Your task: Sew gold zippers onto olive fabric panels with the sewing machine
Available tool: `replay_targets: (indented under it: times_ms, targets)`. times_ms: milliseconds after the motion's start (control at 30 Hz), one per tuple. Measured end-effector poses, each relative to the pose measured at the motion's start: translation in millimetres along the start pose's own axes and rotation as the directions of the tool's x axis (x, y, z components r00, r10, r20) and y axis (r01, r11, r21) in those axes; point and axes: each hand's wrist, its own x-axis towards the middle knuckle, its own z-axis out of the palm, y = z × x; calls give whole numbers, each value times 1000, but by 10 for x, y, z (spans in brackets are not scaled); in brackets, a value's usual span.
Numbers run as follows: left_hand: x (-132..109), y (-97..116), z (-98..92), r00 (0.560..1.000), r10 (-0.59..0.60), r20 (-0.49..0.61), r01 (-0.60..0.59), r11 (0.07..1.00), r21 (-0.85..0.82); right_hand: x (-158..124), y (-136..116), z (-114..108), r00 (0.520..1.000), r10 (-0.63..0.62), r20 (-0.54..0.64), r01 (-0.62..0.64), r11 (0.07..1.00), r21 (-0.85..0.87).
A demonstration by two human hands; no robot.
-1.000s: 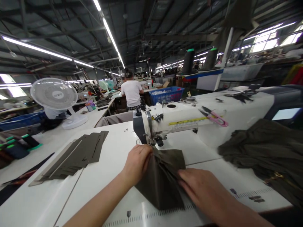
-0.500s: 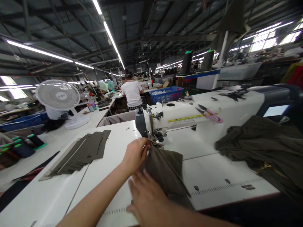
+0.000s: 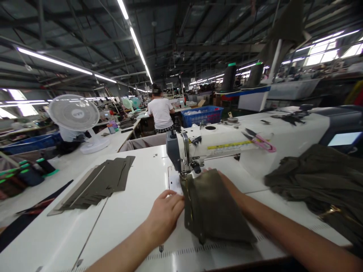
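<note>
A dark olive fabric piece [image 3: 219, 207] lies on the sewing machine bed, its upper left corner at the needle area. A thin gold-coloured line, possibly a zipper, runs along its left side. My left hand [image 3: 167, 211] is closed at the fabric's left edge, fingers pinched together there. Beyond the fabric's right side, my right hand [image 3: 227, 185] reaches in toward the machine; the cloth hides most of its fingers, so its grip cannot be seen. The white sewing machine [image 3: 195, 151] stands over the fabric's top end.
A fanned stack of olive fabric pieces [image 3: 99, 183] lies at left, near a white fan [image 3: 75, 113]. Pink-handled snips [image 3: 261, 140] rest on the machine arm. Bunched olive cloth [image 3: 317, 177] sits at right. A person in white [image 3: 161, 113] works farther back.
The fabric has turned and now lies flatter, with its gold line showing. My left hand has moved down from the needle area; my right hand has moved from the front to the fabric's right side.
</note>
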Motion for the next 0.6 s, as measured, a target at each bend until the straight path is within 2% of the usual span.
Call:
replay_targets:
  times_ms: [67,167,267,333,400,433,500,600]
  targets:
    - [-80,43,-11,995,2,96,3,999,-53,-21,267,103,999,30,36,-30,999,14]
    - [-42,6,-17,975,-152,159,173,977,-126,-40,395,92,982,132,135,-152,976,153]
    - [107,-99,60,950,-261,169,280,955,-99,-18,327,-64,930,307,203,-364,852,378]
    - [181,-137,138,939,-271,211,288,956,-53,-1,287,-174,857,481,185,-510,742,436]
    - [211,-127,192,929,-278,244,287,958,-3,8,274,-244,781,592,200,-615,673,411]
    - [213,-110,204,926,-281,251,285,958,19,11,273,-261,762,607,227,-643,664,382]
    - [209,-69,205,925,-281,258,280,959,42,33,267,-264,752,597,280,-659,676,330]
    - [215,-36,196,921,-291,259,289,956,46,120,244,-228,743,624,242,-669,691,274]
